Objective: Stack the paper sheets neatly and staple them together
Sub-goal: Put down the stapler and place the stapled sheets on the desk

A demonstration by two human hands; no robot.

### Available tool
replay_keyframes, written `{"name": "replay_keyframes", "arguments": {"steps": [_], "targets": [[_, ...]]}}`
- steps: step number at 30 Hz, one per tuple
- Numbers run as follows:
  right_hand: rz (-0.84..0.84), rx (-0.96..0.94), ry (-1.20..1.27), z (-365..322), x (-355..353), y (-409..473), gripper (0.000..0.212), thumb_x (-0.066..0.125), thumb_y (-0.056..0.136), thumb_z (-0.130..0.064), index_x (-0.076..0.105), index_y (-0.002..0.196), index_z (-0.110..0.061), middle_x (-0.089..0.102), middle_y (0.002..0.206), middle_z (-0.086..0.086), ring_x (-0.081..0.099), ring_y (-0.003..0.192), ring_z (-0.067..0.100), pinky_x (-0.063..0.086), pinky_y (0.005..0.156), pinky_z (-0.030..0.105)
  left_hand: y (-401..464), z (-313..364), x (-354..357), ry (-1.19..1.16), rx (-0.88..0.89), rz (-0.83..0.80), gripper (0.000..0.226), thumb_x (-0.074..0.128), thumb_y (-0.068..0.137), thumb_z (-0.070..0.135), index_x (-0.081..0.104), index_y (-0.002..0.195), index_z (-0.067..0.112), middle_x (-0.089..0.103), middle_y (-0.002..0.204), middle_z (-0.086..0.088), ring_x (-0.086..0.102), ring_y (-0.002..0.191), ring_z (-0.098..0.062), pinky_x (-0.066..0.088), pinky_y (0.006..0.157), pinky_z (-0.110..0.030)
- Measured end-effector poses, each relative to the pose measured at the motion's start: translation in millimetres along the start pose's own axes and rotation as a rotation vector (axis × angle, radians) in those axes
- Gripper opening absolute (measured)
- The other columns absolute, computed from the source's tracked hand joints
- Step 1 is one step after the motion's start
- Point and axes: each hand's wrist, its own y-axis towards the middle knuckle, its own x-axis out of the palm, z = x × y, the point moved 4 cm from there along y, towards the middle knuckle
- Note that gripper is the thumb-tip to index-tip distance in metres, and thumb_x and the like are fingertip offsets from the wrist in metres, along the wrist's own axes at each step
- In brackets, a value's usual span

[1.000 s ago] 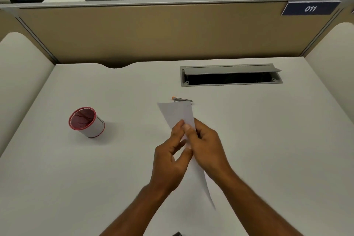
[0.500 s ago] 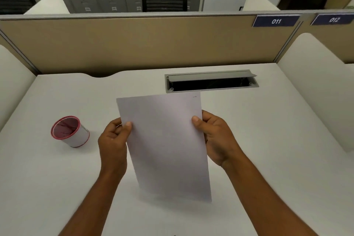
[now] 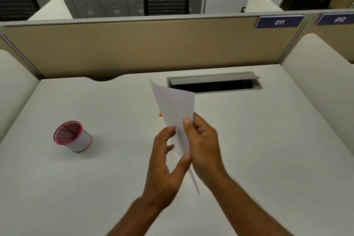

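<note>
**Paper held on edge above the desk**

Both hands hold the thin white paper (image 3: 175, 109) up over the middle of the smooth, pale desk (image 3: 268, 149), turned nearly edge-on so it looks like a narrow wedge. How many sheets it holds cannot be told. The right hand (image 3: 206, 145) pinches it, thumb on the near face. The left hand (image 3: 165, 161) grips its lower edge between thumb and loosely curled fingers. One round cup (image 3: 73, 136), white-walled with a scalloped red rim, stands to the left. A small orange tip (image 3: 160, 114) peeks out behind the paper. One grey rectangular cable slot (image 3: 214, 82) lies at the far side.
</note>
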Motion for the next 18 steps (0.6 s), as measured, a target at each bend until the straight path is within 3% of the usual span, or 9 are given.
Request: {"name": "replay_keyframes", "arguments": {"steps": [3, 8, 12, 14, 16, 18], "targets": [[-0.216, -0.044, 0.055, 0, 12, -11, 0.035, 0.052, 0.097, -0.035, 0.058, 0.131, -0.036, 0.063, 0.129, -0.020, 0.058, 0.122, 0.002, 0.051, 0.089, 0.012, 4, -1, -3, -0.118, 0.016, 0.025, 0.064, 0.064, 0.088, 0.019, 0.036, 0.145, 0.028, 0.051, 0.145, 0.012, 0.050, 0.134, -0.014, 0.050, 0.100, -0.024], [-0.380, -0.147, -0.123, 12, 13, -18, 0.050, 0.052, 0.097, -0.030, 0.043, 0.147, -0.032, 0.046, 0.149, -0.021, 0.045, 0.136, 0.000, 0.042, 0.109, 0.023, 13, -13, -24, -0.121, -0.075, 0.245, 0.042, 0.059, 0.095, 0.010, 0.051, 0.133, 0.024, 0.068, 0.118, 0.010, 0.069, 0.103, -0.006, 0.060, 0.080, -0.024], [0.006, -0.274, -0.345, 29, -25, 6, 0.073, 0.065, 0.092, -0.020, 0.027, 0.154, -0.019, 0.031, 0.159, -0.012, 0.027, 0.144, -0.007, 0.027, 0.116, 0.015, 27, -26, -44, -0.109, -0.105, 0.325, 0.033, 0.058, 0.094, -0.003, 0.065, 0.111, 0.024, 0.075, 0.094, 0.016, 0.071, 0.087, -0.005, 0.057, 0.071, -0.020], [0.069, -0.219, -0.359, 41, -51, 24, 0.086, 0.073, 0.087, -0.018, 0.021, 0.156, -0.021, 0.027, 0.161, -0.010, 0.024, 0.145, -0.007, 0.024, 0.116, 0.014, 33, -28, -53, -0.125, -0.094, 0.304, 0.031, 0.058, 0.093, -0.006, 0.067, 0.105, 0.021, 0.075, 0.089, 0.020, 0.070, 0.083, -0.002, 0.055, 0.070, -0.015], [-0.068, -0.062, -0.289, 59, -69, 42, 0.078, 0.077, 0.084, -0.025, 0.034, 0.148, -0.025, 0.045, 0.151, -0.006, 0.044, 0.135, 0.002, 0.040, 0.108, 0.025, 36, -33, -59, -0.161, -0.078, 0.286, 0.032, 0.057, 0.092, -0.008, 0.068, 0.100, 0.021, 0.076, 0.087, 0.019, 0.070, 0.081, -0.002, 0.054, 0.070, -0.015], [-0.136, 0.059, -0.267, 71, -79, 50, 0.052, 0.079, 0.078, -0.039, 0.062, 0.115, -0.007, 0.070, 0.106, 0.001, 0.065, 0.088, 0.010, 0.049, 0.079, 0.033, 38, -38, -61, -0.197, -0.070, 0.280, 0.034, 0.056, 0.092, -0.011, 0.068, 0.096, 0.020, 0.076, 0.085, 0.015, 0.068, 0.080, -0.003, 0.054, 0.072, -0.016]]}}
